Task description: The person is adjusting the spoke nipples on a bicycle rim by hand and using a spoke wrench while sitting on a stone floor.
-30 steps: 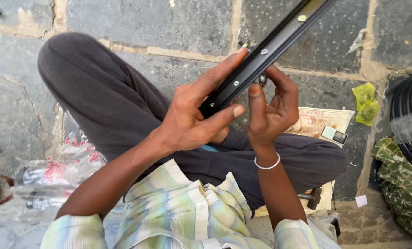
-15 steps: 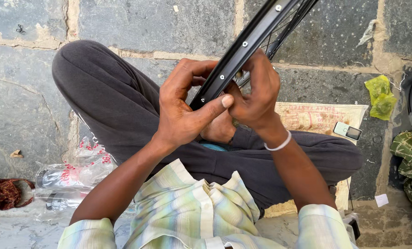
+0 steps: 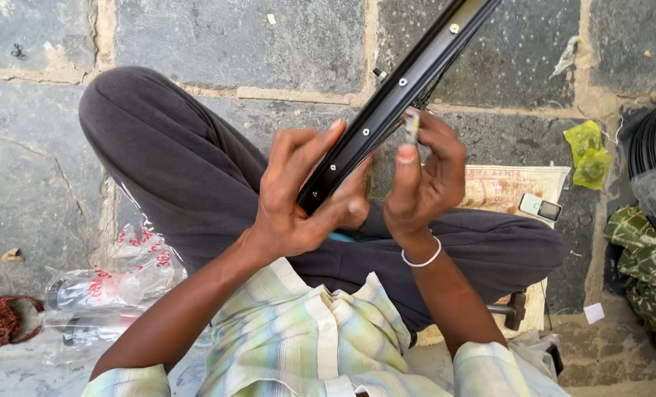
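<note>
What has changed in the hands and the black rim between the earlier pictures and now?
The right hand has come off the black rim: half a second ago its fingers lay over the rim, now it is raised beside it, pinching a small silvery piece at the fingertips. The left hand still grips the rim's lower end. The crossed legs, the plastic bag and the small phone stayed where they were.
</note>
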